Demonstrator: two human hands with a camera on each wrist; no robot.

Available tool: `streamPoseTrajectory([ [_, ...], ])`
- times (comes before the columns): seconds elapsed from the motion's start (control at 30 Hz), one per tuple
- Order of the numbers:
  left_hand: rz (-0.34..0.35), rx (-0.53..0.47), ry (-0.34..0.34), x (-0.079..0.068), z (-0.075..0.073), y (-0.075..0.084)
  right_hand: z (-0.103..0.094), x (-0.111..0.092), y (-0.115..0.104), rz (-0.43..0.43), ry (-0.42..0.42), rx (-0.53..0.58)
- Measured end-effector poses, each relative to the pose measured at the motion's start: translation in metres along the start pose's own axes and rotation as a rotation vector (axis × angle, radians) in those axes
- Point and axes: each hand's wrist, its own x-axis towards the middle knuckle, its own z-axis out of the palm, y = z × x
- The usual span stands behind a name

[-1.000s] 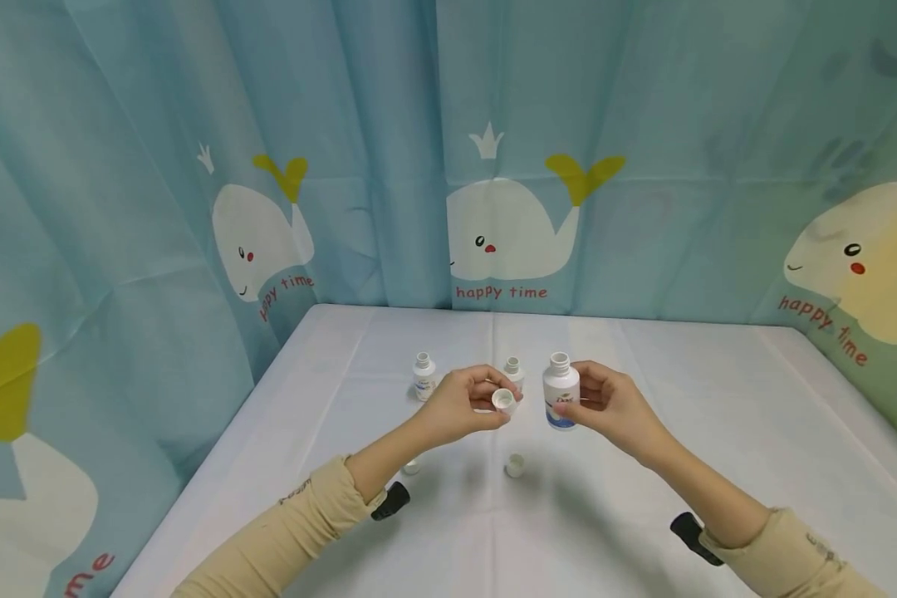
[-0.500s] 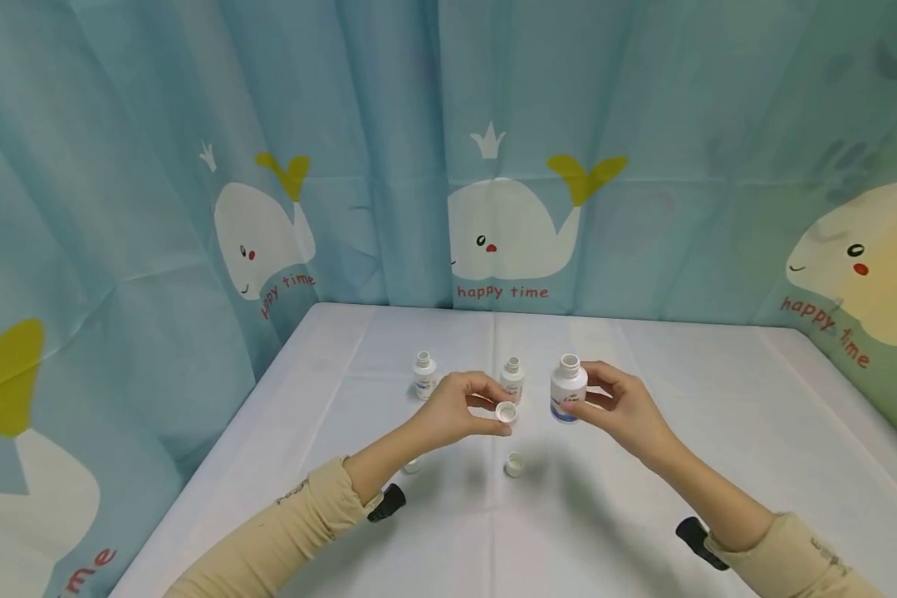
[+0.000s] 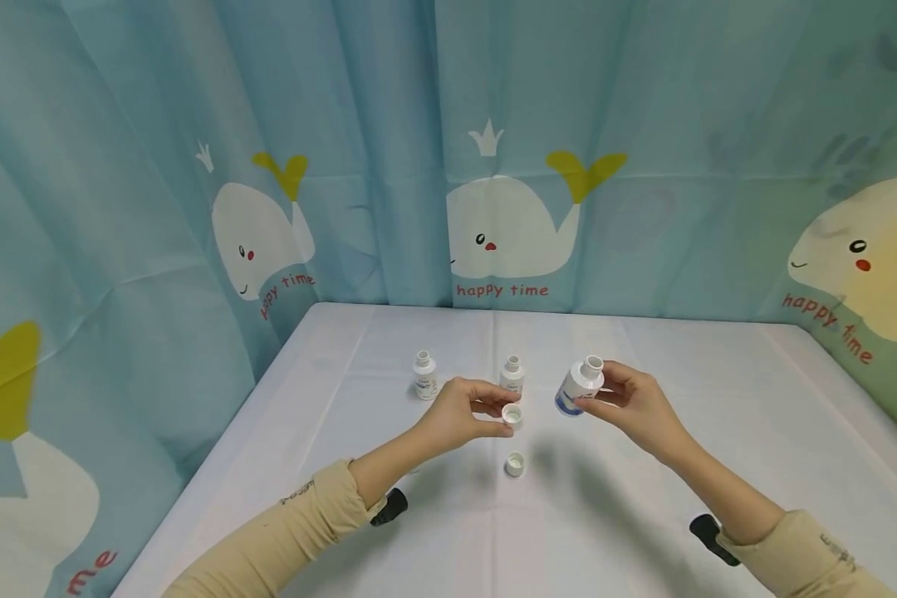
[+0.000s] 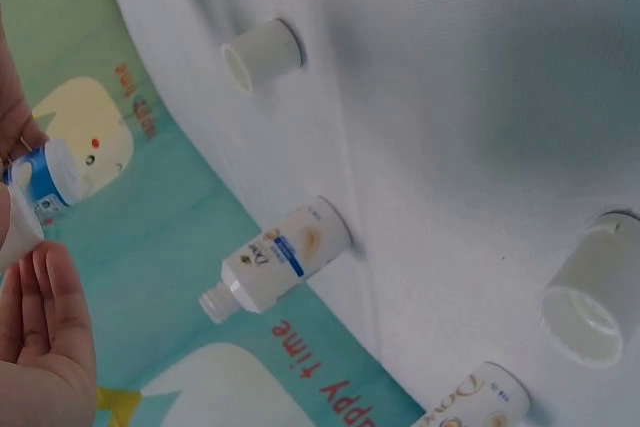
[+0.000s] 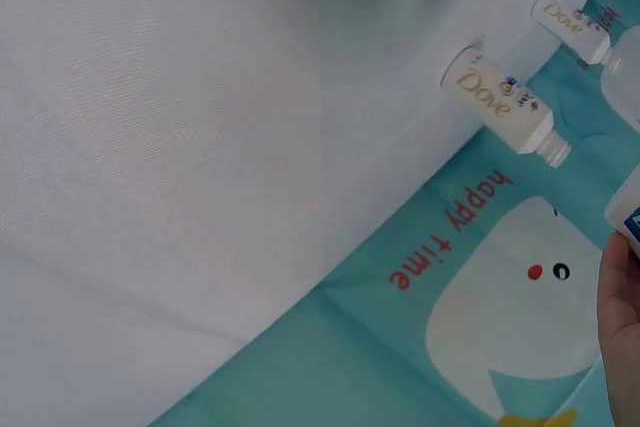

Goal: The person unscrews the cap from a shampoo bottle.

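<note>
My left hand [image 3: 459,413] pinches a white bottle cap [image 3: 512,415], its hollow side facing the head camera. To its right, my right hand [image 3: 638,409] grips a small white bottle with a blue band [image 3: 580,385]. That bottle is uncapped and leans, its neck tipped to the right. Both hands are raised over the table. In the left wrist view, the held cap [image 4: 20,237] overlaps the held bottle [image 4: 52,179] at the left edge. Only part of the right hand [image 5: 622,317] and a corner of the held bottle [image 5: 628,209] show in the right wrist view.
Two uncapped white Dove bottles stand further back, a left one [image 3: 424,378] and a middle one [image 3: 512,375] behind my left fingers. A loose cap [image 3: 515,464] sits nearer on the white table [image 3: 538,540]; another [image 4: 590,297] is mostly behind my left forearm in the head view.
My right hand has shifted slightly right, and its bottle has gone from upright to leaning right. The left hand has dipped a little with the cap, which has turned slightly.
</note>
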Motion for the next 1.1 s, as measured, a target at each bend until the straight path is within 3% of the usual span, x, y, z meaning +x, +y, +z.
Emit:
streamPoseTrajectory([
  [0.47, 0.029, 0.056, 0.007, 0.001, 0.018, -0.005, -0.014, 0.001, 0.015, 0.003, -0.006, -0.144],
  [1.1, 0.005, 0.060, -0.078, 0.018, 0.042, -0.008, -0.024, 0.007, 0.036, 0.015, -0.056, -0.201],
])
